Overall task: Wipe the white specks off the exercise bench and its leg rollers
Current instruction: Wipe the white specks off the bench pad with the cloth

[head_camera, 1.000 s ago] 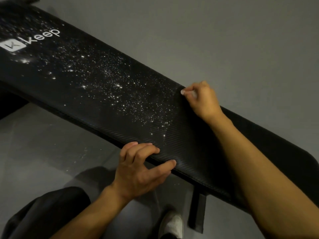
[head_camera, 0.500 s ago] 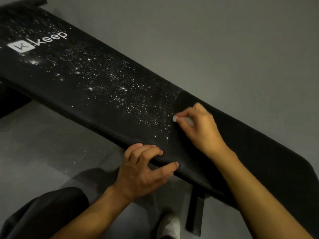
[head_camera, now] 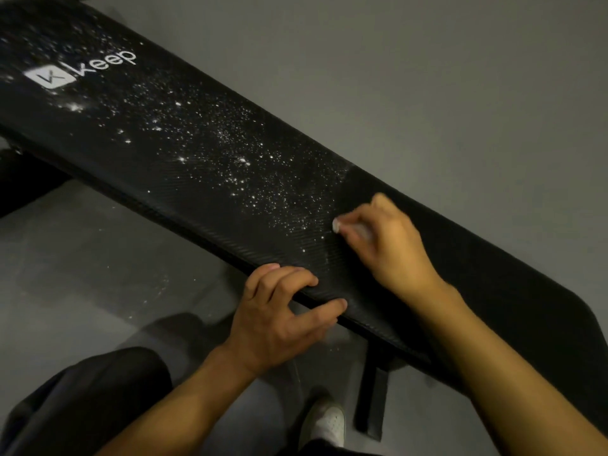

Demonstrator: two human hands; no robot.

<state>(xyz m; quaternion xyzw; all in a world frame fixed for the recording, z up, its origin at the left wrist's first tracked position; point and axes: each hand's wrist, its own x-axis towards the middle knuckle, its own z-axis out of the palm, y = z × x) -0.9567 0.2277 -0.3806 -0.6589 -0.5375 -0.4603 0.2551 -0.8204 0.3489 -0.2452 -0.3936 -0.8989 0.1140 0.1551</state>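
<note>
A long black exercise bench (head_camera: 171, 179) with a white "Keep" logo runs from top left to bottom right. White specks (head_camera: 237, 159) cover its middle and far part; the stretch right of my hands looks dark and speck-free. My right hand (head_camera: 391, 245) presses on the pad and pinches a small white wipe (head_camera: 339, 226), most of it hidden in the fingers. My left hand (head_camera: 283, 314) grips the bench's near edge, fingers on top, thumb along the side. No leg rollers are in view.
Grey floor (head_camera: 427, 77) lies on both sides of the bench, with a few white specks on the floor (head_camera: 148, 291) at the near left. A black bench leg (head_camera: 371, 396) stands below the pad beside my white shoe (head_camera: 325, 422). My dark trouser knee (head_camera: 82, 399) is at bottom left.
My right hand with the wipe has slid from the bench's far edge across the pad toward the near edge. My left hand has stayed on the near edge.
</note>
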